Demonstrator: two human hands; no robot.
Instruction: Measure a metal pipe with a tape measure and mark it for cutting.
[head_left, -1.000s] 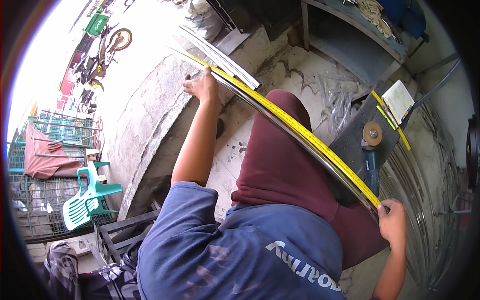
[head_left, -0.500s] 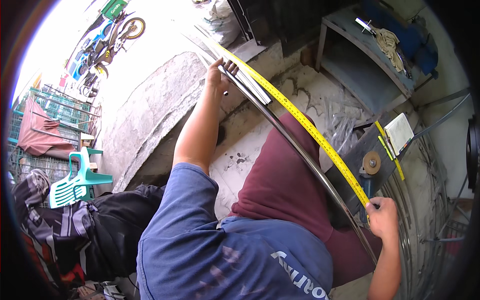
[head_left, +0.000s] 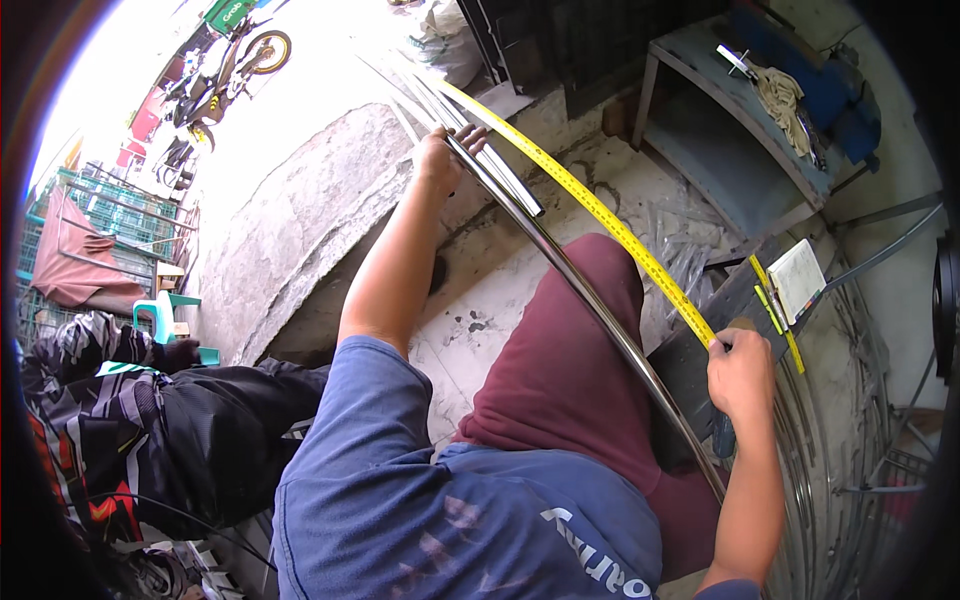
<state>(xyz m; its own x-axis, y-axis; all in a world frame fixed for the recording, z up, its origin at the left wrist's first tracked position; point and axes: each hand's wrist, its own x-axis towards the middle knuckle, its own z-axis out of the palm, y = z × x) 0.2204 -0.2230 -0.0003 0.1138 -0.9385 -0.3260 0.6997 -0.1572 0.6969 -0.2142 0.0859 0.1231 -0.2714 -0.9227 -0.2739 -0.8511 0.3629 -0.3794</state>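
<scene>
My left hand (head_left: 450,158), arm stretched forward, is closed around a shiny metal tube (head_left: 600,307), with some fingers partly lifted. The tube slants back past my maroon-trousered thigh toward my right hip. More thin bright tubes (head_left: 510,180) lie beside that hand. My right hand (head_left: 740,372) pinches the near end of a yellow tape measure (head_left: 600,207). Its blade arcs above the tube, apart from it, and runs out beyond my left hand, where glare hides the far end. An angle grinder (head_left: 722,432) sits partly hidden behind my right hand and wrist.
A notebook (head_left: 797,280) and a green marker (head_left: 768,310) lie on the dark board at right, near long metal rods (head_left: 797,450). A metal bench (head_left: 740,115) holds a glove. At left sits a person in black (head_left: 220,440) by a teal chair (head_left: 160,315). Motorcycles stand beyond.
My right hand has moved forward and left with the tape end, covering most of the grinder's disc. The tape has drawn away from my left fingers. The person at left has shifted, covering more of the chair.
</scene>
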